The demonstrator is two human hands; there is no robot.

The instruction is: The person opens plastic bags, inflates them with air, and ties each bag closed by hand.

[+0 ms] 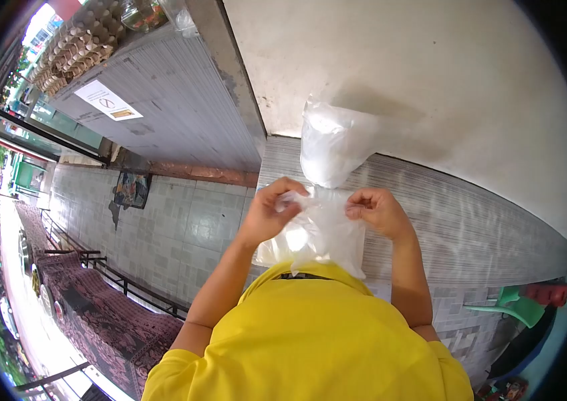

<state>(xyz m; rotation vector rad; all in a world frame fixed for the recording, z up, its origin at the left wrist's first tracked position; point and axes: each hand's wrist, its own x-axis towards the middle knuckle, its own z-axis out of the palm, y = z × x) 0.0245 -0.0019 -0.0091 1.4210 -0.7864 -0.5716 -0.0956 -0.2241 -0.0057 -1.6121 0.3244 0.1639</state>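
Note:
A clear plastic bag (330,234) lies on the grey wood-patterned bench (423,200), close against the yellow shirt. My left hand (275,208) is closed on the bag's upper left part, with thumb and fingers bent round thin plastic. My right hand (375,210) is at the bag's upper right side, its fingers curled together in a pinch on the plastic edge. Just beyond both hands stands a full, whitish plastic bag (330,144), leaning near the cream wall. Neither hand touches it.
A grey counter (170,93) at the upper left holds stacked egg trays (79,47) and a glass jar (142,15). A patterned cloth (99,301) covers a table at lower left, by a black railing. A green plastic item (524,307) is at lower right.

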